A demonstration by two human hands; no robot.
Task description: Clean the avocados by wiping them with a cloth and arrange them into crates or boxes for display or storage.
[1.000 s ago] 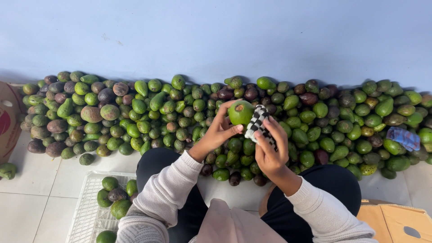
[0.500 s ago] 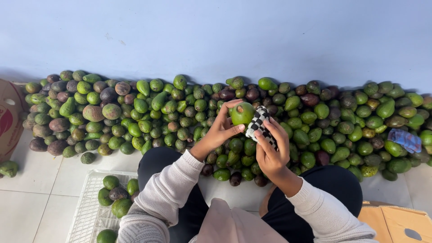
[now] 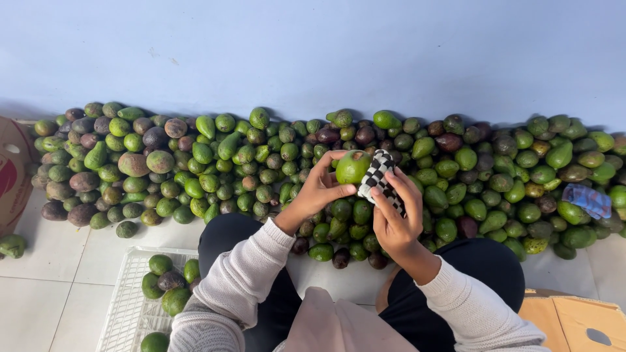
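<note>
My left hand (image 3: 317,191) grips a round green avocado (image 3: 353,167) and holds it up over the pile. My right hand (image 3: 393,212) holds a black-and-white chequered cloth (image 3: 379,178) pressed against the avocado's right side. Below both hands lies a long heap of green and dark purple avocados (image 3: 261,163) spread along the foot of a blue wall. I sit on the tiled floor with my dark-trousered knees against the heap.
A white plastic crate (image 3: 134,293) with a few avocados stands at the lower left. A brown cardboard box (image 3: 12,173) is at the far left, another one (image 3: 574,319) at the lower right. A blue cloth (image 3: 587,199) lies on the heap's right end.
The avocado and the cloth stay in my hands at nearly the same spot; the hands shift only slightly against each other.
</note>
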